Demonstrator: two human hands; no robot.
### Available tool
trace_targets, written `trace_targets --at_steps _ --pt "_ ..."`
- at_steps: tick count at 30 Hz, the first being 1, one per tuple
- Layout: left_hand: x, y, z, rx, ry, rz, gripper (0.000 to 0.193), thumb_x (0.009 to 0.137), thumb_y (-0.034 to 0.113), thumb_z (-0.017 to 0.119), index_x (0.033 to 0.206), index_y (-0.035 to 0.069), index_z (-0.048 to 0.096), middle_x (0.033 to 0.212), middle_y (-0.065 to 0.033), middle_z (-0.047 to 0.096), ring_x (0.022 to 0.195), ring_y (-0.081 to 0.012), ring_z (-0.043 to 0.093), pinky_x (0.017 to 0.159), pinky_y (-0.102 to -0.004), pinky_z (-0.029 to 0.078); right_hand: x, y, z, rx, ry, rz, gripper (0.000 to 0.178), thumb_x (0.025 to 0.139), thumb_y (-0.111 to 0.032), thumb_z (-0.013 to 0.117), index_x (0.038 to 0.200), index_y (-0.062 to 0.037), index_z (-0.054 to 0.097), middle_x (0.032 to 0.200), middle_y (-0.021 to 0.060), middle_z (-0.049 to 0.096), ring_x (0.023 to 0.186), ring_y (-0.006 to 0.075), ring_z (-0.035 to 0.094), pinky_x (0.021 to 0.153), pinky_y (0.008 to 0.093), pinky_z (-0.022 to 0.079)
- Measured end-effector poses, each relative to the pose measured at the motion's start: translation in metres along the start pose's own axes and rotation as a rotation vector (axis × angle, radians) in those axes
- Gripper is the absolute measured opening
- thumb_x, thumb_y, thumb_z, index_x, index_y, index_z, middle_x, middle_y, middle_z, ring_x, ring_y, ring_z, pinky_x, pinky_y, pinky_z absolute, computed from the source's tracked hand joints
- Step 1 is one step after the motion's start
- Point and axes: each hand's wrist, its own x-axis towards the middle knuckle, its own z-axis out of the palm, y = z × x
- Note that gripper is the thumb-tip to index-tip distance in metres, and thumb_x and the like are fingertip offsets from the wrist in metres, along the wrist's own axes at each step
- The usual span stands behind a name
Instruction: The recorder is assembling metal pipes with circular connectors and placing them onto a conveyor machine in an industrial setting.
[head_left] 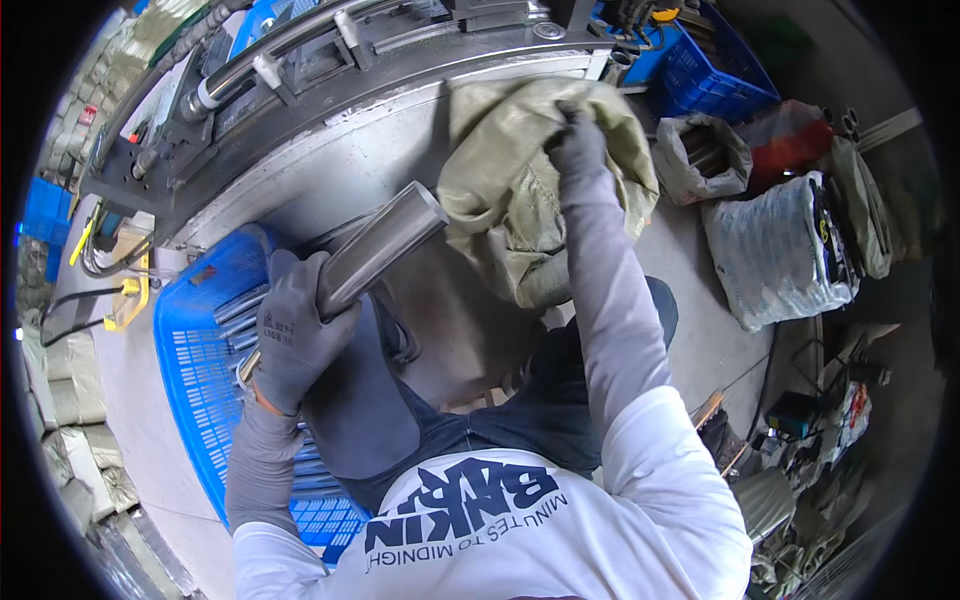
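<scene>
My left hand (292, 330), in a grey glove, is closed around a thick shiny metal tube (385, 247) that points up and to the right. Below it stands a blue plastic crate (205, 350) with several more metal tubes (240, 305) lying in it. My right hand (578, 140), also gloved, reaches forward and grips the top edge of an olive woven sack (500, 190) that sits crumpled on the floor beside the machine.
A large dark metal machine (330, 70) with rods and hoses runs across the top. On the right stand a blue crate (715, 70), a small sack of tubes (700, 155) and a white woven sack (780, 250). Folded sacks (75, 400) pile at the left.
</scene>
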Motion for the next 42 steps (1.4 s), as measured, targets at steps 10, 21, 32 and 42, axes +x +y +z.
trace_targets --at_steps 10,21,32,42 --pt "-0.003 -0.017 0.017 0.122 -0.039 0.094 0.059 0.076 0.022 0.08 0.128 0.001 0.061 0.101 -0.0204 0.067 0.095 -0.0393 0.068 0.081 -0.0485 0.054 -0.001 -0.046 -0.007 -1.096 -0.564 -0.809 0.045 0.092 -0.023 0.079 0.13 -0.002 0.067 0.096 0.0086 0.076 0.09 0.0259 0.074 0.081 0.04 0.06" --pt "-0.031 -0.03 0.002 0.068 -0.005 -0.026 0.064 0.076 0.022 0.08 0.132 0.0 0.06 0.112 -0.0211 0.068 0.101 -0.0402 0.067 0.089 -0.0494 0.053 -0.098 -0.024 -0.074 -1.695 -0.368 -0.678 0.025 0.085 -0.028 0.073 0.102 -0.0108 0.079 0.105 0.0168 0.075 0.102 0.035 0.073 0.09 0.0472 0.058" --pt "-0.038 -0.021 0.002 0.076 0.012 0.015 0.064 0.073 0.018 0.08 0.132 0.001 0.061 0.111 -0.0211 0.069 0.1 -0.0415 0.067 0.089 -0.0481 0.052 -0.144 -0.009 -0.042 -1.196 -0.485 -0.418 0.028 0.086 -0.02 0.084 0.105 0.0 0.078 0.134 0.0136 0.065 0.098 0.0238 0.07 0.079 0.0384 0.058" --pt "-0.031 -0.011 0.001 -0.002 0.055 0.117 0.063 0.07 0.018 0.08 0.128 0.002 0.063 0.102 -0.018 0.067 0.091 -0.0382 0.066 0.084 -0.0464 0.052 -0.249 -0.037 0.013 -0.022 -0.604 0.263 0.053 0.094 -0.015 0.078 0.138 0.0048 0.058 0.116 0.0099 0.072 0.105 0.0219 0.072 0.097 0.0388 0.061"
